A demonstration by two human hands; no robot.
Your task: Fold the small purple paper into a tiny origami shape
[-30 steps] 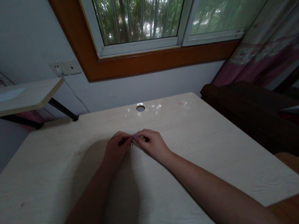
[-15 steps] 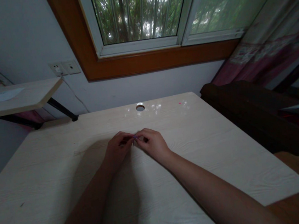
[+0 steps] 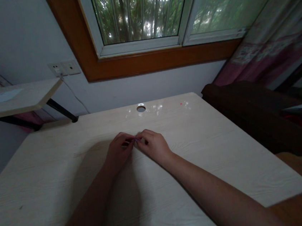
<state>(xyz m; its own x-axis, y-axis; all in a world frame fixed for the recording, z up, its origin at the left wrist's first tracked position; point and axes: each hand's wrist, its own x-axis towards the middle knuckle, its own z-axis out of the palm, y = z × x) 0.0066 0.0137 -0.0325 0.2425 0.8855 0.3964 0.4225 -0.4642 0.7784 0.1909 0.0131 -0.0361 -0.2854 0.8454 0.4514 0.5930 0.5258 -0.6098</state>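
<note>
Both hands meet over the middle of a pale wood-grain table (image 3: 207,139). My left hand (image 3: 119,148) pinches one side of a tiny purplish thing (image 3: 135,138), thumb against fingertips. From the other side, my right hand (image 3: 153,143) grips the same thing in a like pinch. The fingertips hide most of it, so its kind and shape cannot be made out.
A round cable hole (image 3: 141,109) and a small pink dot (image 3: 181,103) lie near the table's back edge. At left a raised shelf (image 3: 38,97) stands on black legs. Dark brown furniture (image 3: 237,114) borders the right side, beneath a curtain (image 3: 273,46).
The hands keep their place, with only a slight shift of the fingertips around the tiny purplish thing. The whole view has drifted a little.
</note>
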